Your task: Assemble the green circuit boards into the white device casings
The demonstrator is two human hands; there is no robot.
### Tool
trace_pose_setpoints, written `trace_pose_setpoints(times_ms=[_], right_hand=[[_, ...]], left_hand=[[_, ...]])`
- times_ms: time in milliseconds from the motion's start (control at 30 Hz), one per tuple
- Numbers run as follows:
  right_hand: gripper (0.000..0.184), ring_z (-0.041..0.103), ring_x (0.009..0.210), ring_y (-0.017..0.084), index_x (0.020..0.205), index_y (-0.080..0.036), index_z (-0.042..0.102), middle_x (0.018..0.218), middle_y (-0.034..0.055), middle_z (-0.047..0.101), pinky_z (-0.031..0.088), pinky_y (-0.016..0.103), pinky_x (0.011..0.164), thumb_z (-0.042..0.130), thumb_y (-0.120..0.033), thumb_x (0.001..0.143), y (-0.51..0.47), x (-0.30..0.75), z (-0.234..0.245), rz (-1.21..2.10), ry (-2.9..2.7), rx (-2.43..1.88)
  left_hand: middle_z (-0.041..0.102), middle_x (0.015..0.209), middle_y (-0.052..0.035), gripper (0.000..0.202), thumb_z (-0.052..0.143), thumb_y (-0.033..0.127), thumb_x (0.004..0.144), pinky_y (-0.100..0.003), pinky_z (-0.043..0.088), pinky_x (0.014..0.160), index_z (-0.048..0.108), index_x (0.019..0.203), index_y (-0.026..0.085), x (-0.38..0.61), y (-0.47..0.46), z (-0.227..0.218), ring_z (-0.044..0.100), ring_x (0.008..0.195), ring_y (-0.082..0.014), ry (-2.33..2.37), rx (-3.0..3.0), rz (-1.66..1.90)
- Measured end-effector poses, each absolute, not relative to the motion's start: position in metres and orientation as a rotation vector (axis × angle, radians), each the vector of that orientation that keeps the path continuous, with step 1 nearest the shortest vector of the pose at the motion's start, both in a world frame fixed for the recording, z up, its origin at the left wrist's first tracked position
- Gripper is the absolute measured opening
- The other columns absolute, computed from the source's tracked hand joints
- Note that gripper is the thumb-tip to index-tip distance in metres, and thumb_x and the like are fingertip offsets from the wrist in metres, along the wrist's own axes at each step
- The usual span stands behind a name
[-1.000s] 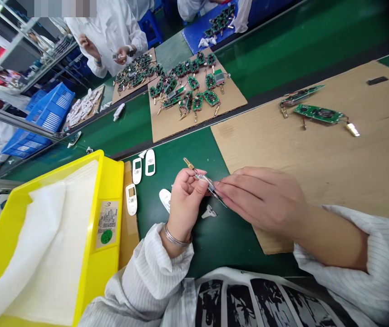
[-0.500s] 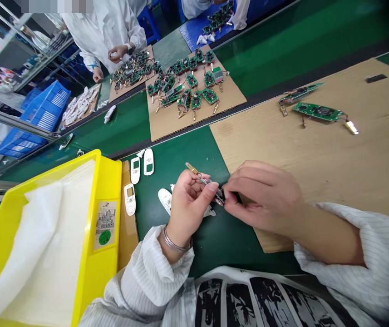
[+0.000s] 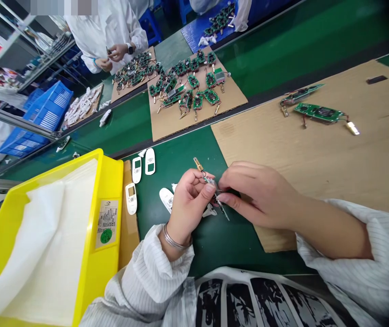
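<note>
My left hand (image 3: pixel 188 204) pinches a small circuit board (image 3: pixel 223 211) between thumb and fingers, tilted edge-on above the green mat. A brass-coloured cylinder (image 3: pixel 198 164) on thin wires sticks out past its upper end. The fingertips of my right hand (image 3: pixel 264 195) close in at the board's right side; what they grip there is too small to make out. Beneath and beside my left hand lie a white plastic casing (image 3: pixel 166 199) and a white piece (image 3: pixel 209 211), both partly covered. Further left rest white casings with window cut-outs (image 3: pixel 150 161).
A yellow bin (image 3: pixel 110 181) with white sheeting stands at left. Two loose boards (image 3: pixel 318 112) lie on the right cardboard (image 3: pixel 317 181). Beyond, another cardboard sheet (image 3: pixel 167 129) carries several boards. A co-worker's hands (image 3: pixel 117 52) work across the line, near a blue basket (image 3: pixel 39 120).
The board in my left hand has turned more upright, its lower end now showing below my fingers. My right fingertips have shifted slightly up along it. The co-worker's hands have come together.
</note>
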State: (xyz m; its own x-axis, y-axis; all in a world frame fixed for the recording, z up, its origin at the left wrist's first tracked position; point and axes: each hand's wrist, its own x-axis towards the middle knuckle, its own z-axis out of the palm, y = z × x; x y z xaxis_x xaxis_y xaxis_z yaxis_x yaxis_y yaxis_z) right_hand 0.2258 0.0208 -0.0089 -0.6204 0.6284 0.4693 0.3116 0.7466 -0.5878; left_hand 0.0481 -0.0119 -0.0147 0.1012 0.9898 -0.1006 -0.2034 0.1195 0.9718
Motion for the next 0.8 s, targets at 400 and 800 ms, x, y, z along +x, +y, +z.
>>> trace_pose_setpoints(times_ms=[400, 800], right_hand=[[0.019, 0.053, 0.065, 0.015, 0.075, -0.020, 0.052, 0.068, 0.0020, 0.061, 0.044, 0.029, 0.066, 0.049, -0.015, 0.092, 0.0123, 0.2230, -0.0055, 0.592, -2.046, -0.729], [0.028, 0.051, 0.069, 0.016, 0.082, -0.018, 0.053, 0.073, 0.0019, 0.058, 0.039, 0.028, 0.065, 0.052, -0.043, 0.095, 0.0180, 0.2235, -0.0123, 0.682, -2.075, -0.771]], left_hand=[[0.060, 0.074, 0.0007, 0.030, 0.067, 0.045, 0.084, -0.021, 0.052, 0.053, 0.060, 0.096, 0.018, 0.0523, -0.0169, -0.0083, 0.058, 0.055, -0.0083, 0.956, 0.911, 1.022], [0.069, 0.091, -0.0048, 0.028, 0.071, 0.040, 0.083, -0.022, 0.054, 0.068, 0.061, 0.098, 0.019, 0.0489, -0.0138, -0.0109, 0.065, 0.077, -0.0114, 0.976, 1.150, 1.159]])
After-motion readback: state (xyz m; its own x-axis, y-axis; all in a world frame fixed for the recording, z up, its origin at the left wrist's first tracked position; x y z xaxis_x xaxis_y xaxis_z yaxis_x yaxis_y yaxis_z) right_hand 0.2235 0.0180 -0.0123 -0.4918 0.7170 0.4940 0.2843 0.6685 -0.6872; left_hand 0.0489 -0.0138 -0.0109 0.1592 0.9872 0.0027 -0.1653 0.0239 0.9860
